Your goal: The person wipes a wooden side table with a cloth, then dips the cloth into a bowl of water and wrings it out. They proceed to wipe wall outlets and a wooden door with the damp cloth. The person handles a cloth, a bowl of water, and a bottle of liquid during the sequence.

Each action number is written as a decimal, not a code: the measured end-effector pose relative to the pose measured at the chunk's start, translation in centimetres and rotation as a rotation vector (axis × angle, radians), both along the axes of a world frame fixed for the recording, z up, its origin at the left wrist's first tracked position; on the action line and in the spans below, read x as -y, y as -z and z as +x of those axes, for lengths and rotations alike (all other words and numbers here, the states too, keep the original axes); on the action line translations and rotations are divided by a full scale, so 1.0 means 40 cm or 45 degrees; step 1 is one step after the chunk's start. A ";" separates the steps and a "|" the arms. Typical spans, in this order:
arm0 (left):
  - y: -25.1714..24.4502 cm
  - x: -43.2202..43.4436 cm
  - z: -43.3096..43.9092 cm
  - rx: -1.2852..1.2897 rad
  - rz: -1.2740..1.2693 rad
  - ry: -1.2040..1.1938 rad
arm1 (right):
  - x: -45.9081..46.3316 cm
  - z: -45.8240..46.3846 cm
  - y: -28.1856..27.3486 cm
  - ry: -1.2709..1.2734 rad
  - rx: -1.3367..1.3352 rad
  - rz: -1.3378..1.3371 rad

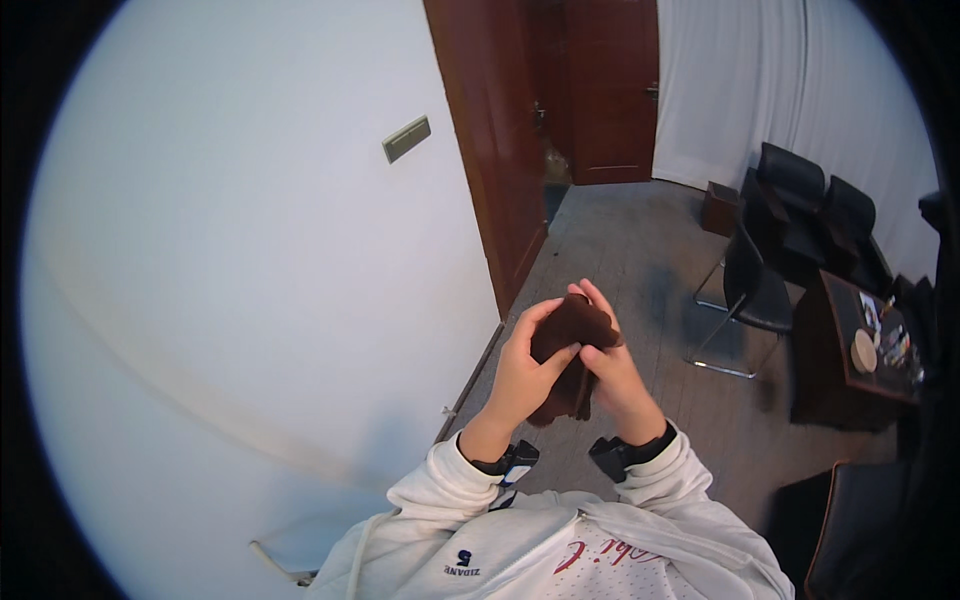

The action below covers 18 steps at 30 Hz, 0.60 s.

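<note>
A dark brown, soft-looking piece with uneven edges, perhaps cloth or leather, (574,322) is held up in front of my chest. My left hand (525,360) grips its left side, the thumb lying across its face. On the other side my right hand (615,371) holds it, with the thumb near the left thumb and the fingers behind its upper edge. The lower end of the piece hangs between my palms. Each wrist wears a black band with a small black device. What lies behind the piece is hidden.
A white wall with a switch plate (406,139) is at the left, beside a reddish-brown door (495,150). To the right stand a black chair (757,289), black armchairs (795,180) and a dark wooden desk (840,375) bearing a round beige object (863,351) and small items.
</note>
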<state>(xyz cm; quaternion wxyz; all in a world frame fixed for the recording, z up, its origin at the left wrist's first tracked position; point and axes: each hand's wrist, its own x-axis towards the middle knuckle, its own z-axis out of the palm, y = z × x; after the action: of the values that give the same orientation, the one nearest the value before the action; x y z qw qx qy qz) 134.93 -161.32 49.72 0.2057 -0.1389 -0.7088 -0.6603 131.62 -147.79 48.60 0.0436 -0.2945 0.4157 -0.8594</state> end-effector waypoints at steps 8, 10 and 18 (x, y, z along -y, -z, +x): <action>0.063 0.198 -0.334 -0.302 -0.360 -0.531 | 0.258 -0.365 0.022 -0.048 0.190 0.081; 0.065 0.277 -0.427 -0.325 -0.385 -0.599 | 0.350 -0.469 0.016 0.017 0.112 0.149; -0.022 0.695 -0.730 -0.337 -0.684 -0.760 | 0.680 -0.919 -0.155 1.107 -1.215 0.752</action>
<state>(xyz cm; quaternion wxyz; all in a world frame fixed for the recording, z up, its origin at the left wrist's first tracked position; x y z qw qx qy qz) 105.75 -189.12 50.60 0.4336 -0.0596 -0.8324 -0.3401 94.84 -174.98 54.79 -0.4123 -0.4221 0.6849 -0.4276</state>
